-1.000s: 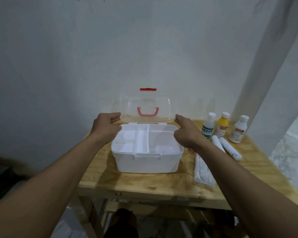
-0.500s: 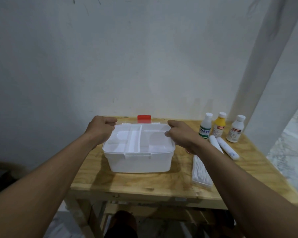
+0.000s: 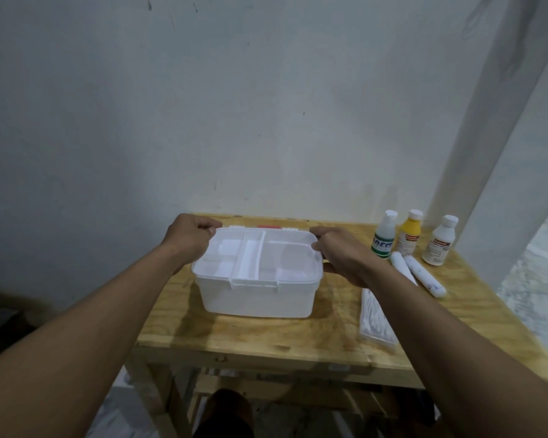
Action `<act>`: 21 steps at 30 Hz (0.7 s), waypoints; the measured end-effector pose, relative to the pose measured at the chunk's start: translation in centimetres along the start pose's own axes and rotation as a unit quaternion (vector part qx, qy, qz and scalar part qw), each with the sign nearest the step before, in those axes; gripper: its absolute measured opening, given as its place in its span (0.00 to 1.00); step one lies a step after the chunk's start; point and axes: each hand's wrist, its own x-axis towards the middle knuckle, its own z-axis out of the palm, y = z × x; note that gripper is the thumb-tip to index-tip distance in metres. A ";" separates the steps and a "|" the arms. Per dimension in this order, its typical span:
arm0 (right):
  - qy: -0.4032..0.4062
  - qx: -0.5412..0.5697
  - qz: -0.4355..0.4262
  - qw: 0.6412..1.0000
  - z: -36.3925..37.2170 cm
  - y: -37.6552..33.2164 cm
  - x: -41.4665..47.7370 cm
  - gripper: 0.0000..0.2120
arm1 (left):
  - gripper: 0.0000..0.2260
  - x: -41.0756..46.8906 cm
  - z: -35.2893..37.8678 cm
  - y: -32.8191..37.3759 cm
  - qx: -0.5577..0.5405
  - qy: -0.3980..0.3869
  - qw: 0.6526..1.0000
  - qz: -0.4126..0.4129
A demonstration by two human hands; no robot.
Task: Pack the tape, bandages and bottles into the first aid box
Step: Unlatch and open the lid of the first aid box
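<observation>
- First aid box point(image 3: 257, 295): lid folded back, divided tray exposed.
- Left hand point(image 3: 189, 240), right hand point(image 3: 340, 252): fingers curled on far rim corners; lift tray level, evenly.

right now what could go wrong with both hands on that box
1. Both the left hand and right hand grip the back corners of the first aid box; the divided tray could get pulled up or tipped.
2. The right forearm hangs over the rolled bandages and the flat pack near the table's front edge, and might knock them off.
3. The three bottles stand close together; one bump could topple them.
</observation>
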 end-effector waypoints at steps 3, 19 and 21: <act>0.006 0.004 -0.005 1.000 -0.1 -0.1 -0.2 0.18 | 0.10 0.3 0.2 0.0 -0.004 -0.001 1.000 0.001; 0.003 -0.001 -0.025 1.000 -0.9 0.0 0.2 0.20 | 0.11 -0.8 0.6 2.0 0.111 0.035 0.992 0.050; 0.012 -0.002 -0.030 0.999 -1.4 -0.1 0.0 0.21 | 0.11 -1.3 0.8 2.9 0.145 0.044 0.986 0.067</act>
